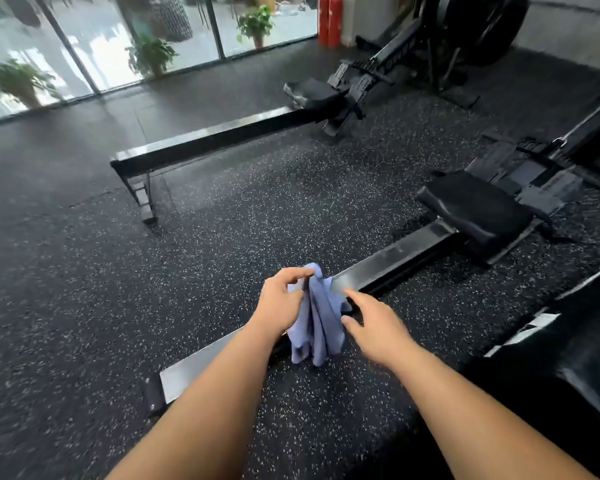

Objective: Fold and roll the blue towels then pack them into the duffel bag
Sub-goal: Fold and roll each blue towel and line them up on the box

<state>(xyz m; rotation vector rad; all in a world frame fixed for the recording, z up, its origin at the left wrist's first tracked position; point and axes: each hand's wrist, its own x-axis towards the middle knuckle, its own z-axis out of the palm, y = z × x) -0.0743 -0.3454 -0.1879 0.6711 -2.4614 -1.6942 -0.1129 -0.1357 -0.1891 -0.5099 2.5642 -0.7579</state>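
Observation:
A blue towel (317, 323) hangs bunched and limp over the rail of the near rowing machine (392, 261). My left hand (279, 299) pinches its top corner between thumb and fingers and holds it up. Just right of the cloth, my right hand (371, 323) has its fingers spread and straight, its thumb close to the towel's lower edge; whether it touches is unclear. No duffel bag is in view.
A second rowing machine (222, 136) lies across the speckled black rubber floor (84, 271) farther back. Its seat (314, 93) and the near seat (475, 209) sit to the right. Potted plants (151, 55) stand by the glass wall; red extinguishers (329, 19) stand behind.

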